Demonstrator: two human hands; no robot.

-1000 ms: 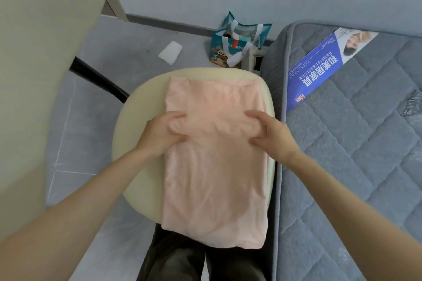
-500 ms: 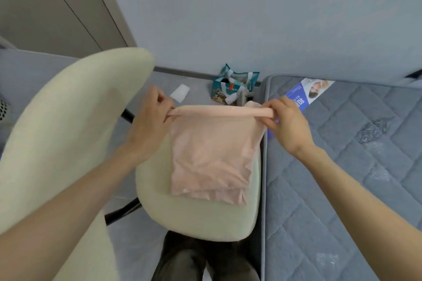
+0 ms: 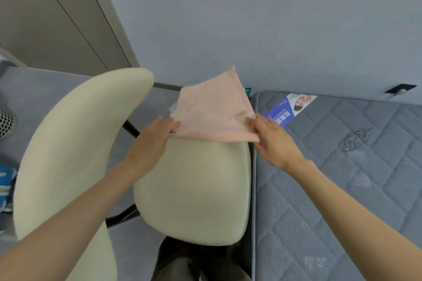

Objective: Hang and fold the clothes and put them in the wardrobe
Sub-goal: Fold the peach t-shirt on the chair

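A folded pale pink garment [image 3: 212,109] is lifted off the cream chair seat [image 3: 196,189], its far end raised toward the wall. My left hand [image 3: 157,134] grips its near left corner. My right hand [image 3: 271,137] pinches its near right corner. The garment's near edge hangs just above the far end of the seat. The wardrobe's beige panels [image 3: 52,13] stand at the upper left.
The chair's cream backrest [image 3: 75,143] curves on the left. A grey quilted mattress [image 3: 342,178] with a blue leaflet [image 3: 287,109] lies right of the chair. Grey floor and a blue-grey wall lie beyond. My dark trousers [image 3: 194,262] show below the seat.
The pink garment lay flat on the seat under both hands, was folded in half toward the far end, and is now picked up off the seat by both hands.
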